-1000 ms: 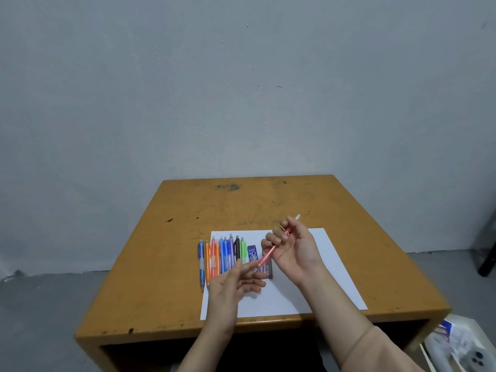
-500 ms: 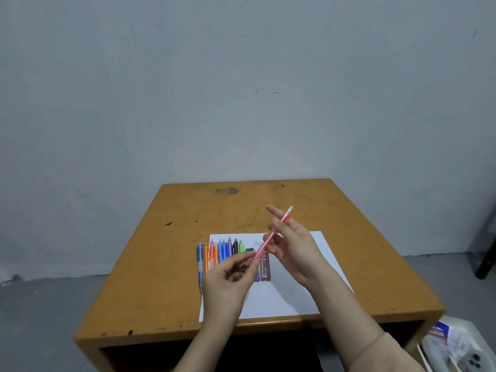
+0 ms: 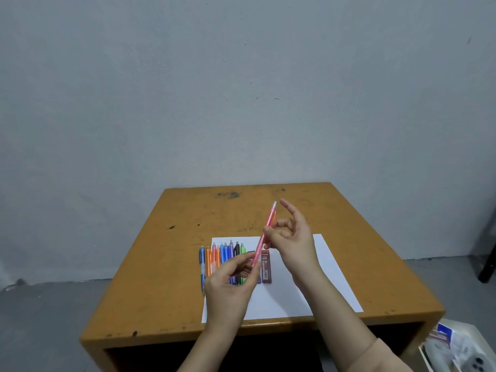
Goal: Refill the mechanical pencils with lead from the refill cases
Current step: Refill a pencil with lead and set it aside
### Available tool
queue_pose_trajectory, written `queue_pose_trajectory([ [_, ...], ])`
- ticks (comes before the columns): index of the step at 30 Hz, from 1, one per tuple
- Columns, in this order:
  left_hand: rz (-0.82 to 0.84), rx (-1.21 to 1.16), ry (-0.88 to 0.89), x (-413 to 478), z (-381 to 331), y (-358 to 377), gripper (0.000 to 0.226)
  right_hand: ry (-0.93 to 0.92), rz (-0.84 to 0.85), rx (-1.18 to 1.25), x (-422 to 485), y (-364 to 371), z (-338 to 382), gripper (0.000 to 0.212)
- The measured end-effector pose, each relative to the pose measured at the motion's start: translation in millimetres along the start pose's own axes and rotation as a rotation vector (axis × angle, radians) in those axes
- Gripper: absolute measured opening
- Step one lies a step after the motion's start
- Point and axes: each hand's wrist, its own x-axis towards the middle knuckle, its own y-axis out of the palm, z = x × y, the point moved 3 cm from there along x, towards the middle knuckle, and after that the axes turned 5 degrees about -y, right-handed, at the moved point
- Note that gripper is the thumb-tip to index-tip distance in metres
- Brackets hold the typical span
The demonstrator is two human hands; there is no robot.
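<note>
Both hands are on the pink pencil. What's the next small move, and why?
Probably slide the right hand up the pink pencil to its pale cap and pull it off: the left hand pinches the lower end, the cap looks still on, and the red refill case lies on the paper.

The pink pencil (image 3: 264, 237) is clear pink with a pale bluish tip. The paper (image 3: 322, 277) is plain white. The table (image 3: 188, 264) under it is mustard yellow, with dark smudges and specks beyond the paper's far edge. Just off the paper's left edge lie a blue pencil (image 3: 201, 257) with a pale grip and an orange pencil (image 3: 208, 260). The row (image 3: 225, 251) on the paper's left part runs pink, orange, blue and lilac, then a black pencil (image 3: 236, 249) and a green pencil (image 3: 243, 249). Right of these are a dark blue case (image 3: 251, 253) and a red case (image 3: 266, 267) with white lettering. The wall (image 3: 241, 103) behind the paper is pale grey-blue, the floor (image 3: 40, 318) grey and the sleeve (image 3: 381, 355) beige.
</note>
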Motion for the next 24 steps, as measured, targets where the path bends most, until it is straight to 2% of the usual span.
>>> queue_pose_trajectory([
  [8, 0.059, 0.120, 0.152, 14, 5, -5, 0.032, 0.050, 0.004, -0.051, 15, -2, -7, 0.057],
  [11, 0.025, 0.215, 0.215, 26, 11, -17, 0.027, 0.102, -0.018, -0.092, 26, -8, -14, 0.057],
  [15, 0.008, 0.344, 0.107, 47, 29, -34, 0.023, 0.174, -0.007, -0.226, 39, -19, -29, 0.059],
  [19, 0.025, 0.526, -0.020, 67, 51, -49, 0.038, 0.256, 0.007, -0.328, 52, -30, -48, 0.058],
  [24, 0.024, 0.667, -0.128, 80, 71, -65, 0.045, 0.337, 0.032, -0.456, 66, -43, -64, 0.052],
])
